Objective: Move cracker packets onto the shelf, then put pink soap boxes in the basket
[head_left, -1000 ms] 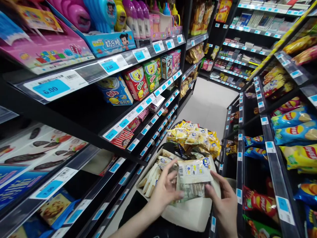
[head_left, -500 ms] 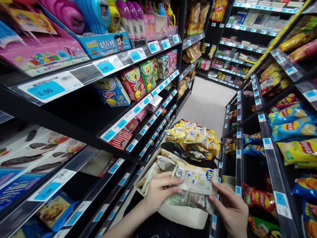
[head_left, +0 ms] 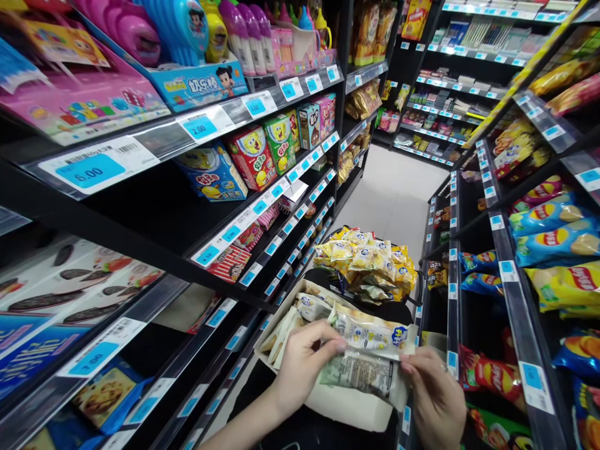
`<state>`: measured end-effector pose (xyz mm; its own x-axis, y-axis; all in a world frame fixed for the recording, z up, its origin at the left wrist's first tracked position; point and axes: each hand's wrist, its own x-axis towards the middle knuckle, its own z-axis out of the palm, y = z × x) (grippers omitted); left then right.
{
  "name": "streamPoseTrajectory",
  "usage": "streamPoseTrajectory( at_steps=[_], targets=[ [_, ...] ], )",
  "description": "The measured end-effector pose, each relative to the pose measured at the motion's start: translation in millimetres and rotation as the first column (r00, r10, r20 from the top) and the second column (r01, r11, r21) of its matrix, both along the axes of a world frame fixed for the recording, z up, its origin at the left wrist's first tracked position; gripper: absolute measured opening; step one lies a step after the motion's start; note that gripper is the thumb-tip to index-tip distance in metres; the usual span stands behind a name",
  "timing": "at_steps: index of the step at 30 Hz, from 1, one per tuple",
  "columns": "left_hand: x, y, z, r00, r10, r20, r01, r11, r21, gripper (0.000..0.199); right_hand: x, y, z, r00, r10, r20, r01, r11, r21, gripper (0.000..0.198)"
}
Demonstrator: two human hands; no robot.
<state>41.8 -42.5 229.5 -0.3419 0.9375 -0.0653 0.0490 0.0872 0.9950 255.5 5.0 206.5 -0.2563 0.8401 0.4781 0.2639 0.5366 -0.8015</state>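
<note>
Above an open white carton [head_left: 349,409], both my hands hold a pale snack packet [head_left: 372,336] with a blue logo near its right end. My left hand [head_left: 302,362] pinches its left part between thumb and fingers. At the right end, my right hand [head_left: 435,390] grips the edge with thumb and forefinger. A printed, see-through section [head_left: 363,373] shows just below; I cannot tell whether it belongs to the same packet or a second one. More pale packets [head_left: 288,328] stand in the carton's left side, partly hidden by my left hand.
Beyond the carton is a heap of yellow snack packets [head_left: 370,259] in a dark container. On the left, a shelf [head_left: 154,150] with price tags carries boxes and toys. Chip bags [head_left: 555,234] fill the right-hand shelves. Pale floor [head_left: 384,181] runs between them.
The packet's upper face has tilted and folded over, so its barcode no longer shows. My left fingers have curled in more, and my right fingers have closed nearer the packet's edge.
</note>
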Motion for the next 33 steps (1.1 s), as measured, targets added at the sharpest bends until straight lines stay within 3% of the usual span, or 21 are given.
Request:
streamPoseTrajectory(
  at_steps=[4, 8, 10, 13, 16, 19, 21, 24, 26, 29, 33],
  targets=[
    [1, 1, 1.1, 0.993, 0.011, 0.121, -0.001, 0.997, -0.077, 0.023, -1, -2, -1, 0.998, -0.056, -0.023, 0.053, 0.992, -0.113, 0.008],
    [2, 3, -4.7, 0.891, 0.004, 0.453, 0.026, 0.998, -0.06, 0.031, 0, -5, -7, 0.966, -0.191, -0.173, 0.119, 0.925, -0.36, 0.01],
    [3, 3, -5.4, 0.86, -0.009, 0.51, 0.045, 0.997, -0.058, 0.029, 0, -8, -6, 0.941, -0.213, -0.262, 0.052, 0.859, -0.51, 0.015],
    [4, 1, -2.8, 0.882, 0.017, 0.47, 0.044, 0.992, -0.117, 0.02, 0, -15, 2, 0.883, -0.244, -0.401, -0.118, 0.712, -0.693, 0.023],
    [1, -2, -1.3, 0.765, 0.022, 0.644, 0.149, 0.966, -0.211, 0.013, 4, -20, 7, 0.851, -0.253, -0.461, -0.218, 0.629, -0.746, 0.022],
    [-4, -6, -4.4, 0.565, -0.026, 0.824, 0.287, 0.943, -0.167, 0.033, 14, -21, -1, 0.882, -0.242, -0.405, -0.145, 0.677, -0.721, 0.023],
    [-6, -8, -7.9, 0.555, -0.07, 0.829, 0.318, 0.939, -0.134, 0.038, 19, -19, -9, 0.923, -0.174, -0.344, -0.093, 0.765, -0.637, 0.018],
    [-4, -8, -12.1, 0.697, -0.088, 0.711, 0.299, 0.938, -0.177, 0.03, 21, -14, -17, 0.957, -0.093, -0.275, -0.042, 0.893, -0.447, 0.014],
    [-2, -8, -12.7, 0.794, -0.114, 0.597, 0.301, 0.927, -0.224, 0.029, 18, -12, -18, 0.967, -0.141, -0.21, 0.079, 0.957, -0.278, 0.017],
    [-2, -7, -9.0, 0.896, -0.215, 0.389, 0.336, 0.9, -0.279, 0.03, 13, -11, -14, 0.97, -0.213, -0.121, 0.2, 0.974, -0.107, 0.004],
    [-5, -5, -1.4, 0.954, -0.275, 0.119, 0.299, 0.907, -0.298, 0.043, 15, -13, -12, 0.99, -0.143, 0.003, 0.14, 0.966, -0.218, 0.016]
  ],
)
